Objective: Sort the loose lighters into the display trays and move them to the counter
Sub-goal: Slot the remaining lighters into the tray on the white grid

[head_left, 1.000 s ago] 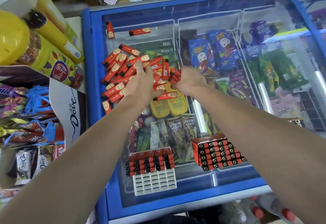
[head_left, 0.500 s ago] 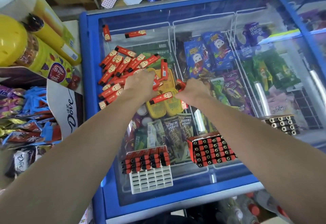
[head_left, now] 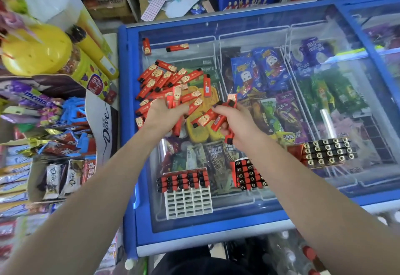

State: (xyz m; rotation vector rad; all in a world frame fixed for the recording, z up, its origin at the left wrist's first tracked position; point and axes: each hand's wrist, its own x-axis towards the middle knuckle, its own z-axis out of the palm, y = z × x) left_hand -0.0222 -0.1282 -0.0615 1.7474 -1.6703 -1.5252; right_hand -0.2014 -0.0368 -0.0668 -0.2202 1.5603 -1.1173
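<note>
A heap of loose red lighters point(head_left: 164, 80) lies on the glass lid of a blue freezer point(head_left: 127, 123). My left hand point(head_left: 161, 114) rests in the heap's near edge and grips several lighters. My right hand point(head_left: 234, 121) is lifted just right of the heap, shut on a few red lighters. A white display tray point(head_left: 188, 201), partly filled along its far rows, stands near the front edge. A full red tray point(head_left: 249, 175) stands to its right, and a third full tray point(head_left: 326, 152) lies further right.
Two stray lighters point(head_left: 176, 48) lie at the lid's far left corner. Left of the freezer, a candy display holds Dove boxes point(head_left: 104, 121) and a yellow jar point(head_left: 39, 52). Boxes and shelves crowd the back. Bottles point(head_left: 307, 255) stand on the floor below.
Both hands have pulled back toward me from the heap, each closing on lighters. The right hand has lifted its lighters clear of the pile. The camera tilted, bringing the third tray into view.
</note>
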